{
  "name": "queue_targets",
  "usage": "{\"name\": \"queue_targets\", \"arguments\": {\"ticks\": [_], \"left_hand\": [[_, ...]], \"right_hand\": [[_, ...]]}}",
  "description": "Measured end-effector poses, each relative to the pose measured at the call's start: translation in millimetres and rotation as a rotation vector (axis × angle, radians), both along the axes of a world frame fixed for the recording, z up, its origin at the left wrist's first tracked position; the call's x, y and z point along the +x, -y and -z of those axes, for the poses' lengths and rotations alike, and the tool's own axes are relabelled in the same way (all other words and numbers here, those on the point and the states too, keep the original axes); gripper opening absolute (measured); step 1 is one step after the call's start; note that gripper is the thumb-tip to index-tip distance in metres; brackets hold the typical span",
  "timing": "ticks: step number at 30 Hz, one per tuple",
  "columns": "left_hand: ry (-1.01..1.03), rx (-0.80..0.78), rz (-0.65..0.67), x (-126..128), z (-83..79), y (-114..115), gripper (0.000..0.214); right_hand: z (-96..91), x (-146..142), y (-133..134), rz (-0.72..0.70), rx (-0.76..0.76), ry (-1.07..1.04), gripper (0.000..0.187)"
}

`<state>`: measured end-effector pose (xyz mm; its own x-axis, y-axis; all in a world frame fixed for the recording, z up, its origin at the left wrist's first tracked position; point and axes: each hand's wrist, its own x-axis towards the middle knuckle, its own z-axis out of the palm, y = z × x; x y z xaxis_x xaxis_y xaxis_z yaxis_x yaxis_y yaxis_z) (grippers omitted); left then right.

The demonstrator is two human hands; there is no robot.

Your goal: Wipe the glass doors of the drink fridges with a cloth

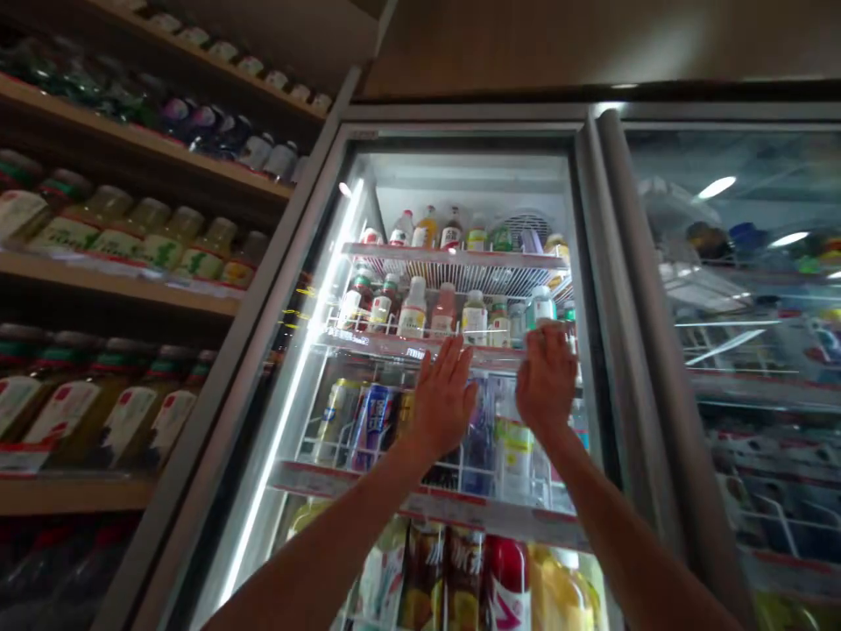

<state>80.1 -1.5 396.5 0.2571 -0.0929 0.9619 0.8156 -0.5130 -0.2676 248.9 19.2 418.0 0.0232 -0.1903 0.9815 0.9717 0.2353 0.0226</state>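
Observation:
Both my hands are raised in front of a lit drinks fridge (460, 182) seen through its glass front. My left hand (443, 399) is open, fingers stretched upward, before the middle shelf of cans and bottles; a blue can (373, 421) stands to its left. My right hand (547, 377) is up at the right, thumb to the side and fingers pointing up and away, holding nothing visible. Just above its fingertips shows a white and green bottle (540, 304). A pink bottle (444, 307) stands above my left fingertips. Whether either hand touches the glass, I cannot tell.
Wooden shelves (98, 279) with several rows of juice bottles (151, 232) stand at the left. A vertical metal door edge (631, 333) separates this fridge from a second glass-fronted fridge (768, 350) at the right. Large bottles, one red (508, 570), fill the low shelf.

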Motion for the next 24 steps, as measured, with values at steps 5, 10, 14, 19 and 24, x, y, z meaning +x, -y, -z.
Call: {"name": "queue_targets", "arguments": {"ticks": [5,10,14,19,24], "left_hand": [[-0.094,-0.115,0.352,49.8,-53.3,0.3,0.052],[-0.014,-0.205,0.291,88.3,-80.5,1.2,0.054],[-0.038,-0.117,0.118,109.2,-81.7,-4.9,0.047],[-0.128,0.017,-0.101,37.3,-115.9,-24.7,0.037],[0.769,0.011,-0.259,-100.7,-176.0,-24.9,0.038]], "right_hand": [[-23.4,-21.4,-12.1,0.013,-0.035,0.278,0.056],[-36.9,18.1,1.5,0.002,-0.051,0.354,0.063],[-44.7,73.0,31.7,-0.019,-0.040,0.453,0.073],[-58.6,113.8,42.1,0.209,-0.014,0.210,0.058],[-63.2,117.1,31.0,0.063,-0.038,0.191,0.054]]}}
